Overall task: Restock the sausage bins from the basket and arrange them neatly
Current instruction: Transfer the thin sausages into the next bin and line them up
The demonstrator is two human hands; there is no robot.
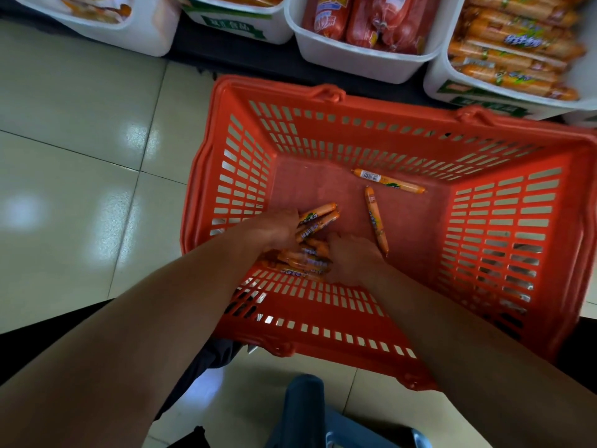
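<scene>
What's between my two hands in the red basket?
A bunch of orange sausages lies between the left hand and the right hand, on the floor of the basket, seen in the head view.

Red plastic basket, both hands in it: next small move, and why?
Probably grip the bunch of orange wrapped sausage sticks and lift it out: left hand and right hand flank it on the red plastic basket floor, and the white plastic bin of matching sausages stands just beyond.

Left hand (277,227) and right hand (352,257) on heap of orange wrapped sausage sticks (307,265), 7 o'clock in red slotted plastic basket (504,221); grips blurred. Two loose sticks (387,182) toward 1 o'clock.
</scene>
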